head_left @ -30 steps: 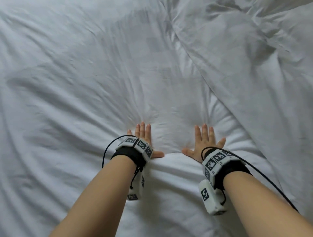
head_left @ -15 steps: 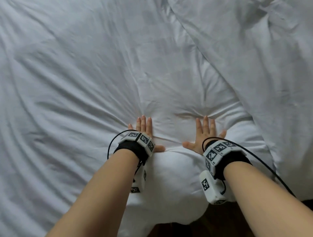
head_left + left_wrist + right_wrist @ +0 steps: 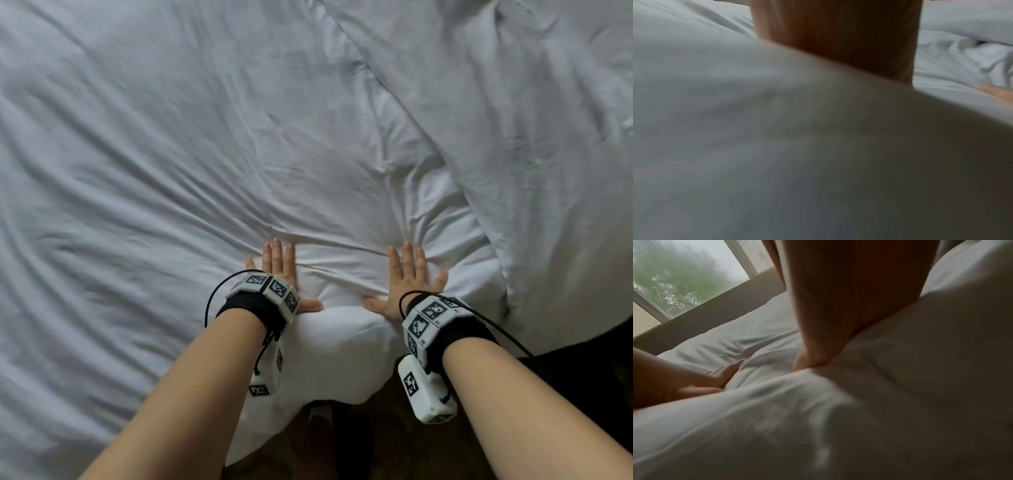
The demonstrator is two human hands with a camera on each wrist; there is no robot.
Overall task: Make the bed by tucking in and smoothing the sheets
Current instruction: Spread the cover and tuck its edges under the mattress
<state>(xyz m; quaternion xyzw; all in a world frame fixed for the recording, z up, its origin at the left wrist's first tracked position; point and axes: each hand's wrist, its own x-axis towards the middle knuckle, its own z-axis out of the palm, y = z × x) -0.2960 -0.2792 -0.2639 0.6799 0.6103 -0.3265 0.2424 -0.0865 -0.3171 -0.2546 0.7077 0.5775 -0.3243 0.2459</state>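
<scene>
1. Dark wooden floor [image 3: 387, 442] shows below the near edge of the bed, and the right wrist view takes in a window [image 3: 680, 280] beyond the far side.
2. Both hands lie flat, palms down, fingers straight and thumbs out: the left hand [image 3: 279, 274] and the right hand [image 3: 406, 277] sit side by side, a little apart, pressing on the soft white cotton sheet [image 3: 171, 171] near the bed's edge.
3. Between and in front of the hands the white sheet bunches into a puffy ridge, and creases fan away from the fingertips [image 3: 275, 244]. Nothing is pinched.
4. A second layer, a thick white duvet fold [image 3: 513, 137], overlaps the sheet on the right and runs diagonally up the bed.
5. Handling, as I judge it: the fabric is light, limp and slides easily over what lies beneath, so flat palms sweeping outward should move wrinkles better than fingertip tugs, which only gather cloth.
6. For tucking, the best hold looks like the hanging white hem [image 3: 318, 370] below the wrists, pinched along its edge and drawn down taut.
7. Wrinkles cover most of the visible sheet, so much smoothing seems left.
</scene>
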